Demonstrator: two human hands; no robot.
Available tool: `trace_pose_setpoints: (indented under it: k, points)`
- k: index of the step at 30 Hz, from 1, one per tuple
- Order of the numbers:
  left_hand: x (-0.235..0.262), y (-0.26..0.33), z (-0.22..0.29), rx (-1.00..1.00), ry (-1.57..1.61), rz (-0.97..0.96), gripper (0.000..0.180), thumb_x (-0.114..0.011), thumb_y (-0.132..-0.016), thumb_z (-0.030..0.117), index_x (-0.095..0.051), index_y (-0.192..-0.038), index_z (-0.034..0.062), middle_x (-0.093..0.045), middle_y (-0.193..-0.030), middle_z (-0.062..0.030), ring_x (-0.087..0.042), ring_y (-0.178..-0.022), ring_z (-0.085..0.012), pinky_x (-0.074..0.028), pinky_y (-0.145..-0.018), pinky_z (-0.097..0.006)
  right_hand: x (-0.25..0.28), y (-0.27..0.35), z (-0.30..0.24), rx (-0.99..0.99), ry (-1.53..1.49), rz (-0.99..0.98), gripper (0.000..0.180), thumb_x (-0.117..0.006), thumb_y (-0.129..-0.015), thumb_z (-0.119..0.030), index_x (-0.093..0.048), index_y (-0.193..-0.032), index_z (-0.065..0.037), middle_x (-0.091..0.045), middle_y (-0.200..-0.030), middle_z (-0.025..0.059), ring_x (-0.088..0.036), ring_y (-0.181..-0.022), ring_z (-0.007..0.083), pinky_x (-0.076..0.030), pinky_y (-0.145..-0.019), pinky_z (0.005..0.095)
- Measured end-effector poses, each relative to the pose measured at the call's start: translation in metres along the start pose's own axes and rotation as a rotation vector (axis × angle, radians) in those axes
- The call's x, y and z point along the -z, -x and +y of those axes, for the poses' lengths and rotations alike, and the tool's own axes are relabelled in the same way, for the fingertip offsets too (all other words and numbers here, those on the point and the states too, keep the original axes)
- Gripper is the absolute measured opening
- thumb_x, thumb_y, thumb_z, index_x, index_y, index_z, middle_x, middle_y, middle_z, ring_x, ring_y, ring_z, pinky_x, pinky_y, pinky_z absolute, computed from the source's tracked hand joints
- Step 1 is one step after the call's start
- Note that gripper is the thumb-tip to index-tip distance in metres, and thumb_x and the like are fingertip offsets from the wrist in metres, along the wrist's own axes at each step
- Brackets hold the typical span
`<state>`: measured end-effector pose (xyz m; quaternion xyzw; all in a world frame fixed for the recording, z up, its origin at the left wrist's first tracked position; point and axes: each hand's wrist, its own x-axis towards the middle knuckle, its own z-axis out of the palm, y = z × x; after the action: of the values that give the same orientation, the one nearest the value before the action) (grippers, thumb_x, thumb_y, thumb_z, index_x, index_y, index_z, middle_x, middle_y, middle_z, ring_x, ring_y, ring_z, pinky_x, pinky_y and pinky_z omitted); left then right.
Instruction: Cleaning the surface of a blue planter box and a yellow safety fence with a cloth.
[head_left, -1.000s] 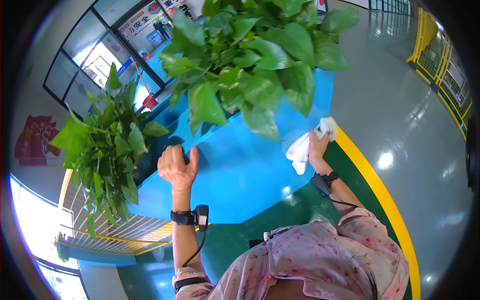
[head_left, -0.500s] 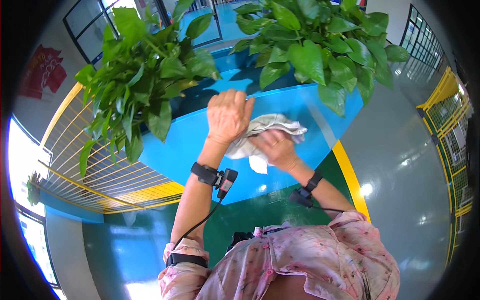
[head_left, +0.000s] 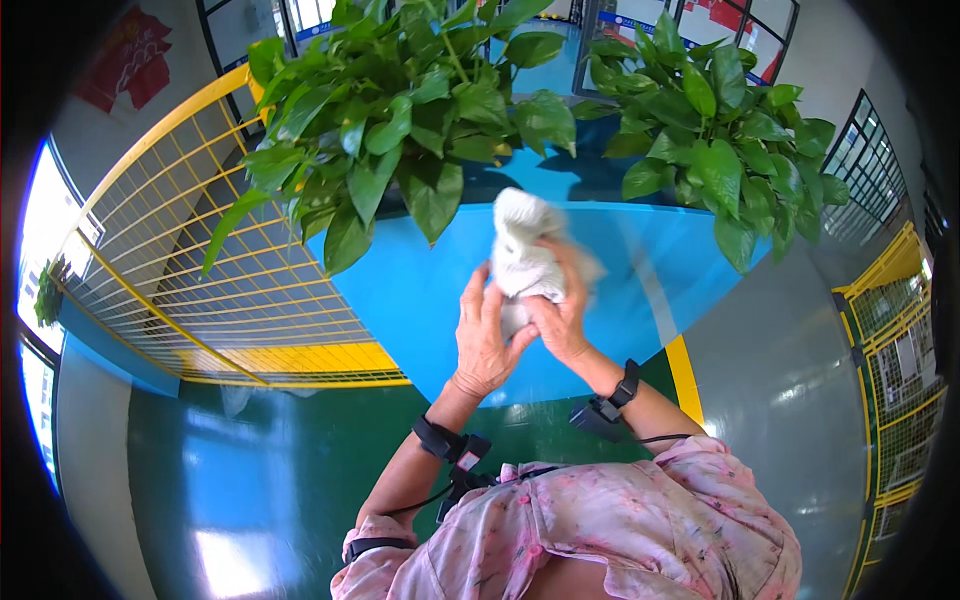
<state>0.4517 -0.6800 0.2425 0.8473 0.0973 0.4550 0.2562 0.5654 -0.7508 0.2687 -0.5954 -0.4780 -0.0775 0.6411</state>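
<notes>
A crumpled white cloth [head_left: 527,262] is bunched up in front of the blue planter's [head_left: 400,315] smooth front panel. My right hand [head_left: 562,308] grips the cloth from its right side, thumb toward me and fingers behind the folds. At the cloth's lower left, my left hand [head_left: 485,338] has its fingers stretched and spread, with the thumb apart. Its fingertips come close to the cloth; whether they touch it I cannot tell. Slight blur softens the cloth's right edge.
Leafy green plants [head_left: 400,130] hang over the planter's left part, and another clump [head_left: 715,150] over its right. A yellow wire fence [head_left: 230,270] stands to the left. Yellow mesh barriers [head_left: 890,340] line the right. Below lies a shiny green floor [head_left: 300,470].
My left hand has come down from the planter's top edge to beside the cloth and opened. The cloth, spread under my right hand before, is now bunched and lifted in it. The view has shifted left.
</notes>
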Motion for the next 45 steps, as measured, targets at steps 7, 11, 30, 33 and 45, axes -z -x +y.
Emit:
trace_pose_setpoints:
  k: [7, 11, 30, 33, 45]
  points:
    - [0.021, 0.012, -0.018, 0.162, 0.248, 0.035, 0.08, -0.073, -0.069, 0.03, -0.032, -0.133, 0.0051, -0.027, -0.138, -0.0211, -0.038, -0.121, -0.0374, -0.039, -0.096, -0.042, 0.001, -0.002, -0.003, -0.91, -0.821, -0.479, 0.037, -0.059, -0.085, -0.018, -0.05, -0.119, -0.006, -0.057, -0.11, 0.0051, -0.054, -0.101, 0.0141, -0.045, -0.083, 0.0307]
    - [0.023, -0.019, -0.008, 0.064, 0.164, 0.125, 0.068, -0.071, -0.062, 0.008, -0.046, -0.125, 0.0135, -0.04, -0.128, -0.017, -0.049, -0.11, -0.0326, -0.045, -0.085, -0.038, 0.032, -0.042, -0.044, -0.03, 0.499, -0.596, 0.039, -0.062, -0.08, -0.025, -0.054, -0.112, -0.004, -0.059, -0.106, 0.0103, -0.054, -0.099, 0.0282, -0.042, -0.084, 0.0368]
    - [0.068, 0.002, -0.116, 0.388, -0.473, 0.929, 0.057, -0.064, -0.068, 0.007, -0.047, -0.122, 0.0048, -0.045, -0.122, -0.0203, -0.041, -0.115, -0.0376, -0.034, -0.097, -0.043, 0.098, -0.096, 0.031, 0.742, 0.957, -0.072, 0.019, -0.056, -0.085, -0.027, -0.06, -0.09, -0.009, -0.055, -0.073, 0.006, -0.054, -0.071, 0.0248, -0.041, -0.068, 0.0363]
    - [0.013, -0.002, -0.091, 0.489, -0.541, 0.988, 0.063, -0.061, -0.072, 0.012, -0.038, -0.13, 0.0056, -0.039, -0.128, -0.023, -0.034, -0.121, -0.0394, -0.028, -0.101, -0.044, 0.097, -0.095, 0.035, 0.794, 0.926, -0.064, 0.021, -0.056, -0.085, -0.029, -0.06, -0.091, -0.01, -0.054, -0.073, 0.0051, -0.054, -0.071, 0.0241, -0.041, -0.069, 0.0359]
    - [-0.205, 0.04, 0.03, 0.099, -0.52, 0.427, 0.05, -0.071, -0.056, 0.015, -0.059, -0.104, 0.0174, -0.046, -0.114, -0.0183, -0.049, -0.104, -0.0367, -0.043, -0.079, -0.044, 0.108, -0.103, 0.027, 0.899, 0.847, -0.216, 0.033, -0.062, -0.081, -0.03, -0.056, -0.104, -0.007, -0.058, -0.08, 0.0058, -0.056, -0.076, 0.0226, -0.041, -0.077, 0.0359]
